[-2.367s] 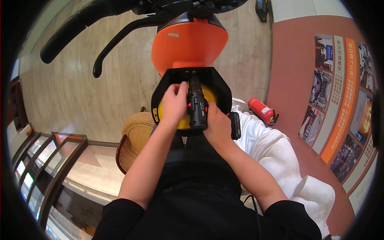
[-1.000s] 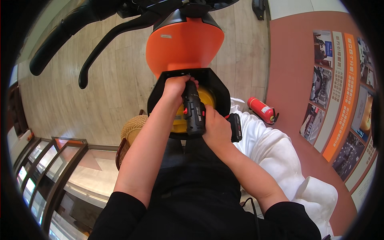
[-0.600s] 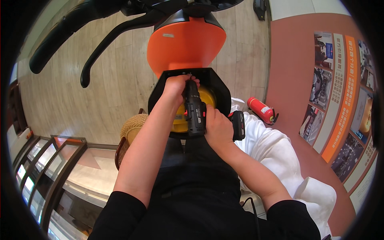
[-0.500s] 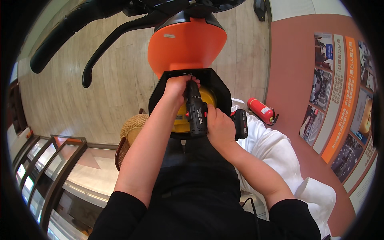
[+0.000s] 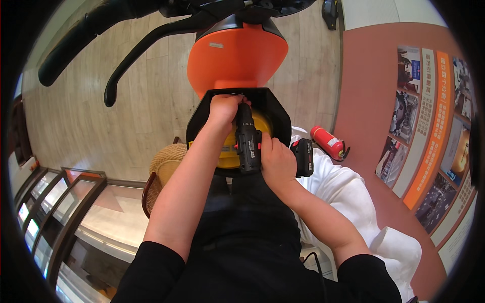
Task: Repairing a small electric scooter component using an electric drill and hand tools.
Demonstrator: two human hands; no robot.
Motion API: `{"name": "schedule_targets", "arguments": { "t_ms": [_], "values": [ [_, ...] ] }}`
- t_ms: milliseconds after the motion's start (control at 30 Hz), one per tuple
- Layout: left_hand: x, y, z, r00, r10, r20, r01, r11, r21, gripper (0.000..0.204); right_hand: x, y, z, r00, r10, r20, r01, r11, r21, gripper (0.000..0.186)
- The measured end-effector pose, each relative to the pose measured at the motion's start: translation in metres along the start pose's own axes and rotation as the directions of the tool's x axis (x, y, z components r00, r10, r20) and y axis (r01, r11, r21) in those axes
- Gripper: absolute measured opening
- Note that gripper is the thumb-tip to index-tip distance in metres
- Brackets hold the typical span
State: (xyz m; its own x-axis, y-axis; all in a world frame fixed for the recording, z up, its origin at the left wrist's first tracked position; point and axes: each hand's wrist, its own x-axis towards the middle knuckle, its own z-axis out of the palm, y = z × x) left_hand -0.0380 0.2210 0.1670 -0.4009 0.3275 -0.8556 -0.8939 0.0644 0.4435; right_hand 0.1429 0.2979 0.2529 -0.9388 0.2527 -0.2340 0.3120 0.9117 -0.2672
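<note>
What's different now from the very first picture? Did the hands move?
Yes! The left hand moved forward, from beside the black drill to its front end, near the far wall of the black box. I can't tell whether its fingers are gripping anything there. The right hand stayed around the drill's handle, and the orange panel and red fire extinguisher stayed put.

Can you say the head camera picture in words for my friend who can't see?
A person's right hand grips a black cordless drill over a black angular open housing, yellow inside; their left hand is at the drill's front end. Beyond is a curved orange panel.
</note>
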Motion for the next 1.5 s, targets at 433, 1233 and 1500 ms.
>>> {"name": "schedule_targets", "arguments": {
  "t_ms": [433,1233,1500],
  "values": [
    [0.005,-0.003,0.006,0.994,0.023,-0.104,-0.009,0.991,0.133,0.018,-0.002,0.000,0.005,0.999,0.020,0.032,-0.021,0.999,0.034,0.046],
    [-0.163,-0.072,-0.110,0.677,0.640,-0.362,-0.390,0.730,0.561,0.032,-0.003,-0.007,0.013,0.998,0.049,0.038,-0.051,0.996,0.067,0.059],
    [-0.161,-0.101,-0.078,0.993,-0.052,-0.105,0.026,0.971,-0.236,0.062,-0.006,-0.007,0.016,0.999,0.031,-0.029,-0.032,0.999,-0.035,0.047]
  ]
}}
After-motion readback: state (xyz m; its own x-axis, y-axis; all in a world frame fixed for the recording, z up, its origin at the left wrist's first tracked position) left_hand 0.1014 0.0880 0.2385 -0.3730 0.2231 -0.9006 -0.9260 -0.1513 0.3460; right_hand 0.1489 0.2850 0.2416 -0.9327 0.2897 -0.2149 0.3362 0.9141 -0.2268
